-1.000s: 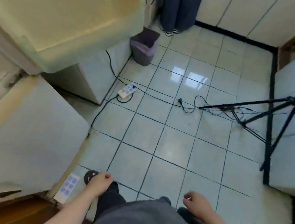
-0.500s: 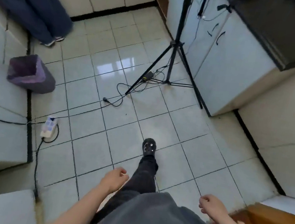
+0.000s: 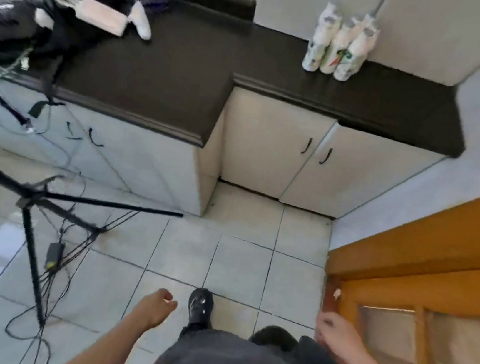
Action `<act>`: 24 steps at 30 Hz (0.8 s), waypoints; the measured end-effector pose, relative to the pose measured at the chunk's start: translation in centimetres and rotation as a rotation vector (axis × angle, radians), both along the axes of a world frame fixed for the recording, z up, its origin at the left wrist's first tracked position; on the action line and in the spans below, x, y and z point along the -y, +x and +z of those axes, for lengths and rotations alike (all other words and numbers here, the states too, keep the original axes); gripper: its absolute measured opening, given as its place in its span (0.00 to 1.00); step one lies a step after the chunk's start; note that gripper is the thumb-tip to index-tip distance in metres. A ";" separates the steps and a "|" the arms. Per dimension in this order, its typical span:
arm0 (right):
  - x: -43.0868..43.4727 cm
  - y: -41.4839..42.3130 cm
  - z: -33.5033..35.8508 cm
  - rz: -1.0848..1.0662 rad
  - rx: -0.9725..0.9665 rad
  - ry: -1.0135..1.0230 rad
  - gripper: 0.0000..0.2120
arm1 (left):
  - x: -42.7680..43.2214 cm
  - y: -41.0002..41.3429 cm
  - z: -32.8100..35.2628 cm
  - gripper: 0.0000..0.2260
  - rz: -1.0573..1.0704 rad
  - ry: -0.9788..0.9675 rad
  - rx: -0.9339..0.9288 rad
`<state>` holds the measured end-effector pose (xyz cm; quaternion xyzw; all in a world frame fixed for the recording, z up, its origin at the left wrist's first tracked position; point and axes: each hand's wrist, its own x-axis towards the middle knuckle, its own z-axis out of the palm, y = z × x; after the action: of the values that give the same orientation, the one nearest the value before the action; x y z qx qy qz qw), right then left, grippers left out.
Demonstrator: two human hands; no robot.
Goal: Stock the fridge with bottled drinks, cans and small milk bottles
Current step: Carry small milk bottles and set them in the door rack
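Three white bottles [image 3: 338, 46] with printed labels stand close together on the dark countertop [image 3: 188, 60], near the wall at the far right. My left hand [image 3: 154, 308] hangs low over the tiled floor, fingers loosely curled, holding nothing. My right hand [image 3: 337, 334] also hangs low with loosely curled fingers and nothing in it, next to the wooden door. Both hands are far from the bottles. No fridge is in view.
A black tripod [image 3: 33, 214] with trailing cables stands on the floor at the left. Bags and cables [image 3: 25, 12] crowd the counter's left end. White cabinet doors [image 3: 313, 158] sit under the counter. An orange wooden door [image 3: 418, 284] is at the right.
The view has swung right, from the fridge and bin to the counter with the bottles. I have stepped across the floor. Both hands stay low, holding nothing.
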<state>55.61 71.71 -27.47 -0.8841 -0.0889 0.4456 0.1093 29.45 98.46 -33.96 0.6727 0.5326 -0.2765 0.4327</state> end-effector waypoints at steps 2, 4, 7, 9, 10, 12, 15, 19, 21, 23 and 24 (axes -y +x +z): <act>-1.2 0.6 0.2 -0.097 -0.006 0.061 0.08 | -4.0 3.5 0.1 0.16 -0.070 0.033 0.011; -2.0 1.0 0.1 -0.141 -0.012 0.080 0.11 | -7.0 7.0 0.4 0.16 -0.107 0.057 0.018; -2.8 2.6 -1.0 -0.135 -0.025 0.046 0.11 | -9.7 11.8 0.3 0.15 -0.117 0.058 0.042; -3.3 4.7 -2.0 -0.127 -0.040 0.011 0.12 | -10.3 14.8 -0.1 0.15 -0.151 0.036 0.033; -3.7 6.0 -2.5 -0.126 -0.052 0.002 0.12 | -10.3 16.2 -0.2 0.15 -0.168 0.016 0.028; -4.7 9.3 -3.6 -0.125 -0.066 0.000 0.11 | -10.2 19.0 -0.7 0.15 -0.175 -0.043 0.019; -7.2 15.7 -4.7 -0.118 -0.066 0.010 0.09 | -10.5 23.3 -1.0 0.16 -0.161 -0.113 0.013; -12.2 26.1 -3.2 -0.080 0.019 0.121 0.07 | -13.1 30.5 0.6 0.16 -0.100 -0.113 -0.005; -15.1 31.0 -1.5 -0.077 0.077 0.195 0.05 | -15.0 34.8 2.0 0.16 -0.078 -0.067 0.023; -18.1 35.2 0.2 -0.073 0.144 0.279 0.04 | -16.9 39.3 3.8 0.14 -0.095 -0.002 0.104; -19.7 37.0 1.0 -0.062 0.170 0.333 0.05 | -17.7 41.5 4.7 0.10 -0.096 0.027 0.159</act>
<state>92.59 91.37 -26.49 -0.8906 -0.1431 0.3447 0.2600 70.98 116.12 -29.27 0.7231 0.4675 -0.2354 0.4507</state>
